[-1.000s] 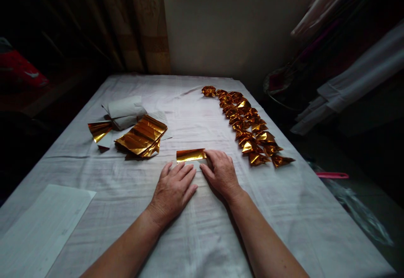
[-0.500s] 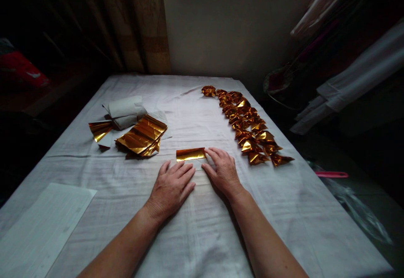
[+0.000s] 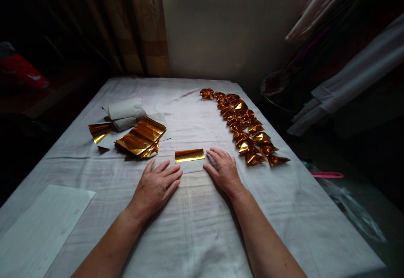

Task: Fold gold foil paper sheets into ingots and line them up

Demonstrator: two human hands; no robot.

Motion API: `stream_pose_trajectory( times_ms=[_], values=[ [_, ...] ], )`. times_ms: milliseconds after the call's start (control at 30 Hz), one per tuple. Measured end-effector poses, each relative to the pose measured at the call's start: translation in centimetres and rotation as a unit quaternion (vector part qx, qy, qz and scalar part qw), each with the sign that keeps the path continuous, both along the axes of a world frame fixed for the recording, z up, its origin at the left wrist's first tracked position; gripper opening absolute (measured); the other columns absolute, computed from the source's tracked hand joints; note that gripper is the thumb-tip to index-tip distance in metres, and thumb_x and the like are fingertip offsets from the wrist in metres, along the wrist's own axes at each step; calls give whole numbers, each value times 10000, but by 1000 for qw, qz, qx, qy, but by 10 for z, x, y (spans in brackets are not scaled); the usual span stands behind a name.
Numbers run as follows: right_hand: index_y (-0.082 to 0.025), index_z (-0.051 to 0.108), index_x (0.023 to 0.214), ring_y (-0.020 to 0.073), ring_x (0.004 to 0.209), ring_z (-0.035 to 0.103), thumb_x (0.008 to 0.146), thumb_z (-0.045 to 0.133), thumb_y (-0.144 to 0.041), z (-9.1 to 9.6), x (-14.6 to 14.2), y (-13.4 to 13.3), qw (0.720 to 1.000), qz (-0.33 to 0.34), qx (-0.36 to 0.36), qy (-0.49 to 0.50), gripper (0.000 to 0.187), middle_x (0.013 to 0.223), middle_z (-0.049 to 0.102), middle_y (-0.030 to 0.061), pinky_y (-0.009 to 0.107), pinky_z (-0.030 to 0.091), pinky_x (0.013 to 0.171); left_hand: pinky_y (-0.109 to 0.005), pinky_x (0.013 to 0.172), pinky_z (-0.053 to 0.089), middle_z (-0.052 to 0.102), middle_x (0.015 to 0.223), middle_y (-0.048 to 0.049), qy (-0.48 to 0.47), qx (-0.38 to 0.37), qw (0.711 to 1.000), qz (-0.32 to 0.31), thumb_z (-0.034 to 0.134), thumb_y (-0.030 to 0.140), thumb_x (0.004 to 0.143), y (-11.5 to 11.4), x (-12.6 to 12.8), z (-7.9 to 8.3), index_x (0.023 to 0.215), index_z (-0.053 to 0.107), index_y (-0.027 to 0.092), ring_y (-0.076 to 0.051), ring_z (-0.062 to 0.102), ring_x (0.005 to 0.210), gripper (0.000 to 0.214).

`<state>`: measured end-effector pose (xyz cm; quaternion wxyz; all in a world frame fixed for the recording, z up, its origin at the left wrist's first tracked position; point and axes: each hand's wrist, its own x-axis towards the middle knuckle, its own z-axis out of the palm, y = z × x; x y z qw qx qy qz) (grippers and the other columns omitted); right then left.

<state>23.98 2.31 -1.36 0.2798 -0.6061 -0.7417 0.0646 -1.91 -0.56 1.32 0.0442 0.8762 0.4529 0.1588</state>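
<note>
The folded foil sheet [image 3: 190,160] lies flat between your hands, gold strip farther from you, pale strip nearer. Your left hand [image 3: 158,185] spreads loosely at its left edge; your right hand [image 3: 223,170], relaxed and ungripping, curves just beside its right edge.

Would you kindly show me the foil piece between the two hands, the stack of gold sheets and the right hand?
Foil piece [image 3: 190,157], head view: its gold band.
Stack of gold sheets [image 3: 142,137], head view: middle of the top sheet.
Right hand [image 3: 225,171], head view: its back.
</note>
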Motion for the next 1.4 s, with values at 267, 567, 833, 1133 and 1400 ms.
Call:
stream_pose_trajectory(
  times_ms=[267,567,833,1133,1400],
  values=[
    [-226,579,1321,286,1360,417,896,592,-329,11,-22,-8,997,10,73,-26,438,1452,506,126,458,334,1083,-629,1106,249,691,1275,-20,8,14,1000,0,499,338,972,-2,6,6,1196,682,299,-314,590,1210,291],
    [-204,496,1424,380,1438,283,797,714,-470,11,-43,-7,996,-32,-36,-78,715,1532,388,191,566,249,1123,-636,1114,241,696,1264,-14,0,13,1000,3,507,332,969,-1,6,6,1195,681,313,-304,591,1207,286],
    [-242,509,1404,362,1448,290,804,702,-409,3,-9,-5,997,-36,-43,-51,652,1526,411,160,572,275,1116,-598,1131,261,697,1256,-35,-46,1,999,21,499,338,969,1,2,-1,1142,709,306,-279,591,1215,273],
    [-245,662,1107,349,1433,329,726,761,-331,11,-10,-6,998,50,-21,14,403,1502,449,148,592,298,1102,-542,1134,330,632,1344,-117,-102,24,992,68,546,326,928,6,-1,-16,1316,547,211,-266,577,1253,405],
    [-204,627,984,332,1418,366,717,697,-184,13,-13,-6,993,107,-8,50,276,1448,520,145,553,338,1095,-526,1133,351,601,1385,-113,-101,27,992,70,573,327,914,7,-1,-20,1394,477,211,-268,549,1284,503]
  ],
)
